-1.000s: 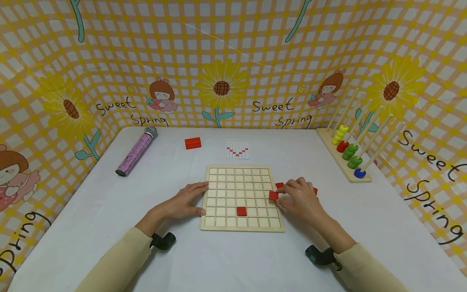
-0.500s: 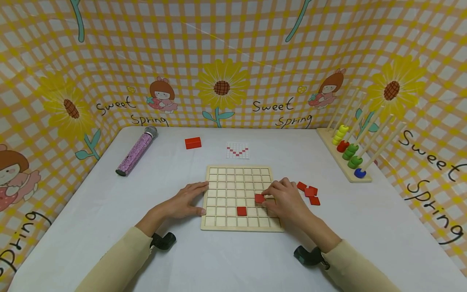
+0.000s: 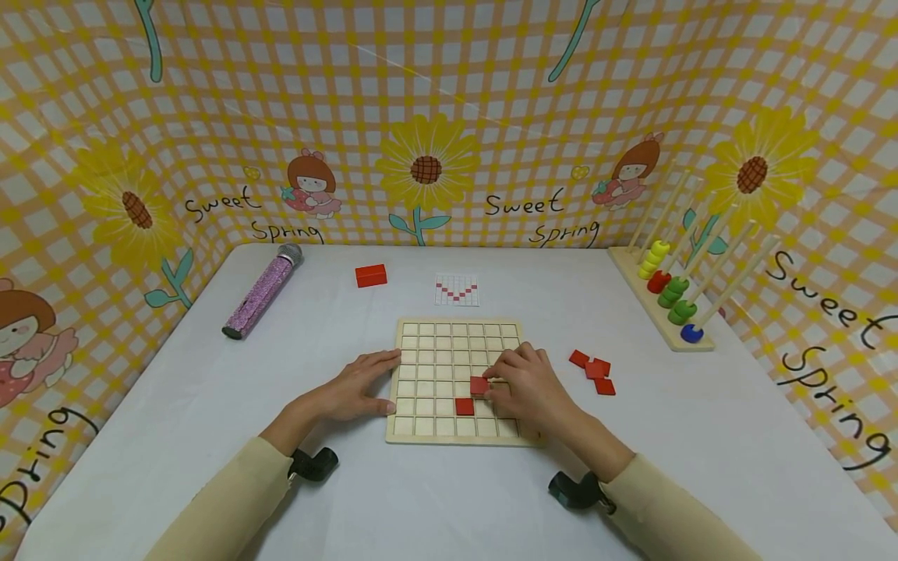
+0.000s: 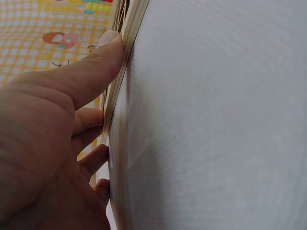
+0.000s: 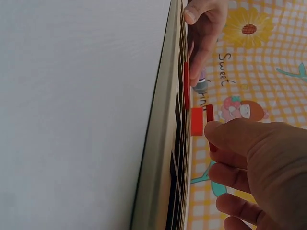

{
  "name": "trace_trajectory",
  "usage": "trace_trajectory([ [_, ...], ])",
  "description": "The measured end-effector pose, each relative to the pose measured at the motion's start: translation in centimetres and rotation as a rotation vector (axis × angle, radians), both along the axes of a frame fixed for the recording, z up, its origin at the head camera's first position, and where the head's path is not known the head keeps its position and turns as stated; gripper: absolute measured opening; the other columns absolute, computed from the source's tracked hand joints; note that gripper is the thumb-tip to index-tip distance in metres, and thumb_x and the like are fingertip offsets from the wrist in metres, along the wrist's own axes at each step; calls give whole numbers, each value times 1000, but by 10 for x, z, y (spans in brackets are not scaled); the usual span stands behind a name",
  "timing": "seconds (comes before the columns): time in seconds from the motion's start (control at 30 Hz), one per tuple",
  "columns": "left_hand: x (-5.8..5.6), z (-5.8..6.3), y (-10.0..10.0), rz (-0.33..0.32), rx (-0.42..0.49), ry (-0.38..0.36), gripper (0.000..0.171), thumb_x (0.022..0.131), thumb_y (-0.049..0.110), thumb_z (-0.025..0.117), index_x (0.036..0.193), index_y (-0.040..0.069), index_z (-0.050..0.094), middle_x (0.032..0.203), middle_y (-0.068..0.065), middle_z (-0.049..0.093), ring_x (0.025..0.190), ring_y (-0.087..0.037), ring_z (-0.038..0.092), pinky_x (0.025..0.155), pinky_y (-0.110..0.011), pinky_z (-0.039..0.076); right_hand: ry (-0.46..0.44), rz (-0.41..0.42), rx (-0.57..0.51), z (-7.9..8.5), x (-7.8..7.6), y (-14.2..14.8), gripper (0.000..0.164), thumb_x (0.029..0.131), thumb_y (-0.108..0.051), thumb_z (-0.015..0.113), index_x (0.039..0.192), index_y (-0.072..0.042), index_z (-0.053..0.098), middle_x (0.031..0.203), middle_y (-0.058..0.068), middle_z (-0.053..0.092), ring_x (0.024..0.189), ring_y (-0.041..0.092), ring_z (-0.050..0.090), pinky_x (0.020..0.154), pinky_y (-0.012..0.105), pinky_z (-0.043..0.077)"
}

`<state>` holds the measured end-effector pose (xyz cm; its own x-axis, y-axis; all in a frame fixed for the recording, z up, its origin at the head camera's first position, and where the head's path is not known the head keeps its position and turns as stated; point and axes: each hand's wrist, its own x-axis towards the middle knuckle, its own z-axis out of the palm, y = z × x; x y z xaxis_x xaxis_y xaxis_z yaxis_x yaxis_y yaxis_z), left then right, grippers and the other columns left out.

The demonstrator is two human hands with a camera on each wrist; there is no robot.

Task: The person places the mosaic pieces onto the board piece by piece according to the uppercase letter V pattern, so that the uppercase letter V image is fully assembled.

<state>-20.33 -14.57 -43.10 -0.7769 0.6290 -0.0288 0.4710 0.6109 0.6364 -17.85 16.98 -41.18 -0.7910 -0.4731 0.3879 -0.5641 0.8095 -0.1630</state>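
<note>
A wooden grid board (image 3: 424, 352) lies flat on the table. One red square tile (image 3: 464, 407) sits in a cell of its second row from the front. My right hand (image 3: 531, 389) pinches another red tile (image 3: 479, 386) between thumb and fingers, just above the board and to the right of the placed one. In the right wrist view the pinched tile (image 5: 210, 113) stands off the board's surface. My left hand (image 3: 356, 387) rests at the board's left edge, thumb and fingertips touching it; the left wrist view shows the thumb (image 4: 109, 43) along the rim.
Several loose red tiles (image 3: 598, 368) lie right of the board. Behind it are a small printed grid card (image 3: 457, 289) and a red block (image 3: 371, 276). A glittery microphone (image 3: 261, 294) lies back left; a peg stand with coloured beads (image 3: 673, 300) is at right.
My right hand has carried the pinched red tile leftward from the board's right edge to over the cells near the placed tile. My left hand has stayed put.
</note>
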Motion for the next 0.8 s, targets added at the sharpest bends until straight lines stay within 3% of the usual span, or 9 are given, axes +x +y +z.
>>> trace_trajectory([
  [0.57,1,0,1,7,-11,-4,78,85,30,69,148,5,29,157,-10,23,143,-36,19,114,-59,17,-34,62,0,-1,-4,-23,18,75,-26,78,90,-16,74,89,-5,64,87,15,44,76,31,35],
  [0.8,0,-1,2,10,-21,0,79,85,31,69,148,5,28,157,-9,23,143,-35,19,114,-58,17,-60,51,6,-1,-5,-33,18,75,-27,78,90,-16,74,90,-4,64,87,16,44,76,34,35],
])
